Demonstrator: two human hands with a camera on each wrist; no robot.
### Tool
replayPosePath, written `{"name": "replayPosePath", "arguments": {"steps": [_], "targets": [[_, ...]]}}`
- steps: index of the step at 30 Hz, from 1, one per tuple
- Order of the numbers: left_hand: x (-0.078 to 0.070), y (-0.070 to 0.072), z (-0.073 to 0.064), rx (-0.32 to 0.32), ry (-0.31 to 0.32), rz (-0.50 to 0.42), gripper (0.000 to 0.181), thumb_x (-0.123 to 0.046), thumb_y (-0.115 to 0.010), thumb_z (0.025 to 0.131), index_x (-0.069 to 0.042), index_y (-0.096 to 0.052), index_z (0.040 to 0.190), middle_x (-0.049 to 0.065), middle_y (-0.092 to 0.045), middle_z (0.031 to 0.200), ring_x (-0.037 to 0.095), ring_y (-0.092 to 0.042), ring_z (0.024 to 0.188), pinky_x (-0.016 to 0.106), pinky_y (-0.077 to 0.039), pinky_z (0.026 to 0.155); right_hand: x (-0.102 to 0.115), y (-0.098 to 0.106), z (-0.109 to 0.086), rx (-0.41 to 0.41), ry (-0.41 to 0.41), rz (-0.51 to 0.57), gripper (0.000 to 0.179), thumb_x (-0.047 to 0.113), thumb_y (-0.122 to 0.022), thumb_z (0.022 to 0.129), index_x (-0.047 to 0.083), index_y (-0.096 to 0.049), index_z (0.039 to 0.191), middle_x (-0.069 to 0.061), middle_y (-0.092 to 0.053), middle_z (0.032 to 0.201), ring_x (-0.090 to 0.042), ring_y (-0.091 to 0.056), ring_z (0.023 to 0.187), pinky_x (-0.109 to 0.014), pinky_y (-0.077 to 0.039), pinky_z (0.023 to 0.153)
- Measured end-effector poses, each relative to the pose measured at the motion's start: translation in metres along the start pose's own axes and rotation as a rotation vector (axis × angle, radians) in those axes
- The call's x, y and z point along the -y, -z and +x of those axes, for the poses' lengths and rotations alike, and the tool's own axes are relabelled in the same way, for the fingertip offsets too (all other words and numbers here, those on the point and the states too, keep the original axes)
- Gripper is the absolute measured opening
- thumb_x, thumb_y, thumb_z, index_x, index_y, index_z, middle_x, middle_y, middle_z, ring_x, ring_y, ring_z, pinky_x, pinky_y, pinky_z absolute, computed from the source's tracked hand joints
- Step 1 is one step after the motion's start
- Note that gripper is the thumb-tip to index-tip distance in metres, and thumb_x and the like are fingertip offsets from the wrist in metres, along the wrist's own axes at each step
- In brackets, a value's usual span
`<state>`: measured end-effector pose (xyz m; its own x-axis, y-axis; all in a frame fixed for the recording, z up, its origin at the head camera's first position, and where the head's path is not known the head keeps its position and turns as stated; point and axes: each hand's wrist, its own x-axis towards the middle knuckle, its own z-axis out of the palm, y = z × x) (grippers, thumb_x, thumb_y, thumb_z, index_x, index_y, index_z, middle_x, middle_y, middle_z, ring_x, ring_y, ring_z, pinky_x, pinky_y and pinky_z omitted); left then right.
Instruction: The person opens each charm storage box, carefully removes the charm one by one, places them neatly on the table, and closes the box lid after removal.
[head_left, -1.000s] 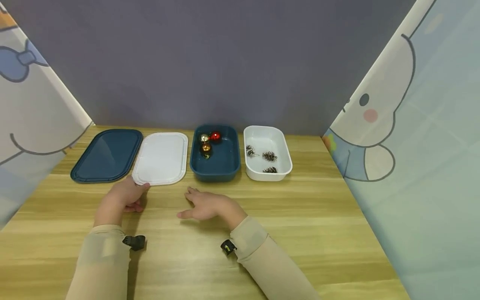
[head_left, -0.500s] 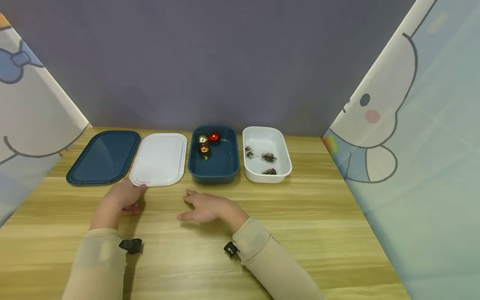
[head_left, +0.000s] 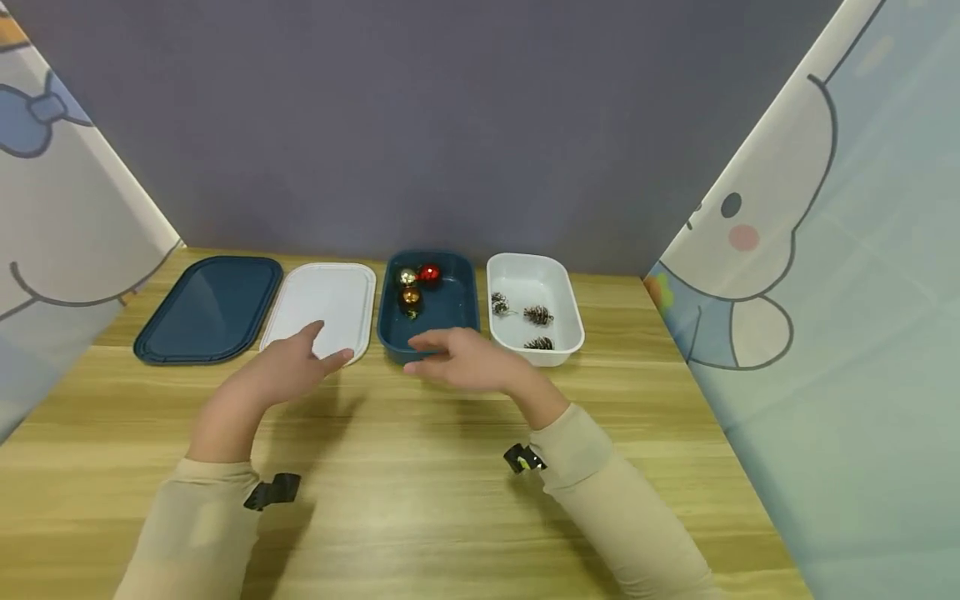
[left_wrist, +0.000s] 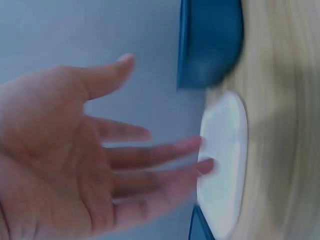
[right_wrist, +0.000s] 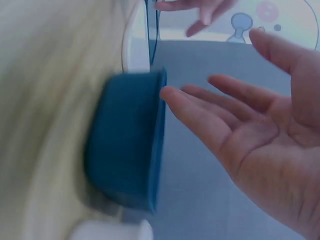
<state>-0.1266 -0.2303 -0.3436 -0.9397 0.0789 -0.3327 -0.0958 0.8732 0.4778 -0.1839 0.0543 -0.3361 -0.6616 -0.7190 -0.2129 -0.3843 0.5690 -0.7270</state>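
Note:
My left hand (head_left: 281,371) hovers over the near edge of the white lid (head_left: 330,296), its fingers spread and nothing in them. In the left wrist view that palm (left_wrist: 55,155) shows bare. My right hand (head_left: 471,360) is raised at the near rim of the dark blue box (head_left: 450,321), fingers loosely extended and holding nothing. Inside that box lie a red bauble (head_left: 429,274), a pale gold bauble (head_left: 407,277) and a darker gold bauble (head_left: 410,297). The right wrist view shows the blue box's side (right_wrist: 125,135) beside the fingertips.
Right of the blue box stands a white box (head_left: 536,279) with pine cones (head_left: 538,314) in it. A dark blue lid (head_left: 213,308) lies at the far left. A grey wall (head_left: 450,125) rises behind the wooden table (head_left: 390,500), with cartoon-printed panels on both sides.
Both hands have lifted from the table. The left has moved forward and right over the white lid; the right has moved right and forward to the blue box. Boxes and lids stay put.

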Motion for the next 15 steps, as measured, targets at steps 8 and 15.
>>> {"name": "replayPosePath", "arguments": {"steps": [8, 15], "targets": [[-0.05, -0.019, 0.037, -0.108, -0.107, -0.129, 0.102, -0.06, -0.06, 0.104, -0.002, -0.009, 0.171, 0.034, -0.042, 0.162, 0.054, -0.052, 0.142, 0.067, -0.046, 0.114, -0.017, 0.051, 0.026, -0.209, -0.105, 0.003, 0.059, 0.031, -0.069, 0.106, 0.02, -0.048, 0.16, -0.006, -0.052, 0.162, -0.03, -0.06, 0.141, -0.047, -0.058, 0.107], [-0.053, -0.042, 0.062, -0.148, -0.127, -0.223, 0.111, -0.059, -0.066, 0.101, 0.0, -0.003, 0.17, 0.033, -0.025, 0.172, 0.053, -0.033, 0.156, 0.068, -0.036, 0.123, -0.039, 0.067, 0.07, -0.26, -0.145, -0.048, 0.061, 0.027, -0.071, 0.105, 0.016, -0.049, 0.16, -0.01, -0.052, 0.162, -0.031, -0.06, 0.14, -0.046, -0.057, 0.108]]}}
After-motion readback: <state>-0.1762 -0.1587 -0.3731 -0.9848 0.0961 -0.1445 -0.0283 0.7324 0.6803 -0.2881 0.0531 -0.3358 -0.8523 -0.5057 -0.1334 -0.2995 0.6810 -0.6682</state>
